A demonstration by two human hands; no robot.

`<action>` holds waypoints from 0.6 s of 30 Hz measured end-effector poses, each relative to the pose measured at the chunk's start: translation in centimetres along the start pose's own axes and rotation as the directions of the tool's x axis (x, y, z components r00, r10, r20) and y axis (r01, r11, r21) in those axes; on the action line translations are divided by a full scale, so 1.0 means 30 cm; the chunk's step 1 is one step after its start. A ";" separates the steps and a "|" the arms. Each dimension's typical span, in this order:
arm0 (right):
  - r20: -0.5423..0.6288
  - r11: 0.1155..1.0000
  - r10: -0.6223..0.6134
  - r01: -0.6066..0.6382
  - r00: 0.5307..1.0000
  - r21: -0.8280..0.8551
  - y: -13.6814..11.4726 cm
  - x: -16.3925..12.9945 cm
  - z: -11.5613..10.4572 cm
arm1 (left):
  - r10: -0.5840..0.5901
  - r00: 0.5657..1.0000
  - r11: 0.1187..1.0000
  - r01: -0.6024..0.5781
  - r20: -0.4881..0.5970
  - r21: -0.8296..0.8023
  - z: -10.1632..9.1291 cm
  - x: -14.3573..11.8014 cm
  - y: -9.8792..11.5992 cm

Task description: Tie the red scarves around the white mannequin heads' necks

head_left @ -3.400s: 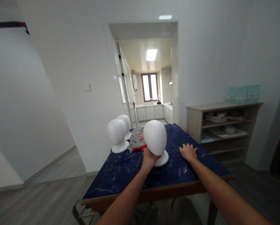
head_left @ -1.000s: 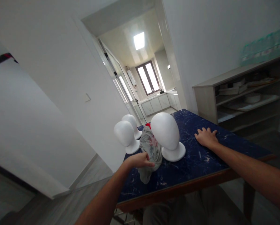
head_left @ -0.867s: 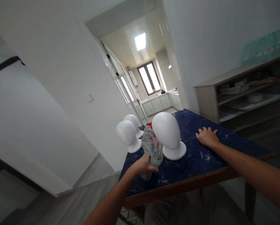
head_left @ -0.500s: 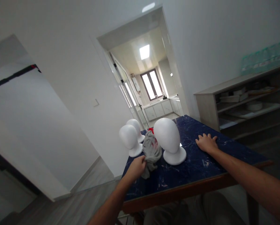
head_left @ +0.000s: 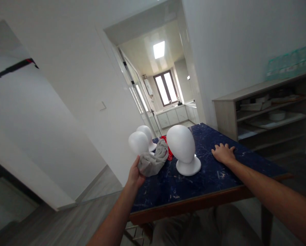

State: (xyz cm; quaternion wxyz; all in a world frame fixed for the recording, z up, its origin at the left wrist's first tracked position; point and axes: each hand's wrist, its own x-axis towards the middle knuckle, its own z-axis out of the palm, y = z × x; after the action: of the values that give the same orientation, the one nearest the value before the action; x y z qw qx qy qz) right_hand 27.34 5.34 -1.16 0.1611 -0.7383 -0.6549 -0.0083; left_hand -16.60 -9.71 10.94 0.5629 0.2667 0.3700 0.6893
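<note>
The grey cloth (head_left: 153, 160) hides the base of the nearer small foam head (head_left: 138, 143) and most of the red cloth (head_left: 168, 150) behind it; shelf (head_left: 260, 112) contents blur.

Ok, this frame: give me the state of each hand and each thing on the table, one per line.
left hand: closed on the grey cloth, raised at the table's left edge
right hand: open, flat on the table
grey cloth: bunched, held up
red cloth: partly hidden behind the grey one
near head form: upright, bare
two far head forms: upright, bare
</note>
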 end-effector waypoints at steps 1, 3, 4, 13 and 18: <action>0.000 1.000 0.000 0.000 1.000 0.000 0.000 -0.001 -0.001 | -0.025 0.999 1.000 0.025 0.020 0.000 -0.008 -0.011 0.009; -0.001 1.000 0.000 0.000 1.000 -0.004 -0.001 -0.002 -0.003 | -0.059 0.998 0.998 0.058 0.034 0.024 -0.035 -0.034 0.016; -0.003 1.000 -0.001 0.001 1.000 -0.007 -0.002 -0.003 -0.004 | -0.078 0.996 0.996 0.077 0.032 0.047 -0.055 -0.045 0.015; 0.003 1.000 0.004 -0.004 1.000 -0.005 -0.005 0.000 -0.001 | -0.123 0.989 0.686 0.022 0.087 0.727 -0.245 -0.104 -0.019; 0.005 1.000 0.007 -0.007 1.000 -0.006 0.002 0.008 0.008 | 0.028 0.997 -0.030 -0.075 0.076 0.997 -0.273 -0.098 -0.098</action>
State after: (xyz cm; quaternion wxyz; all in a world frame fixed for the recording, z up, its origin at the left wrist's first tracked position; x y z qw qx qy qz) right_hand 27.39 5.61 -1.35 0.1573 -0.7412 -0.6526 -0.0080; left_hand -20.66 -14.00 3.91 0.1813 0.6143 0.7324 0.2310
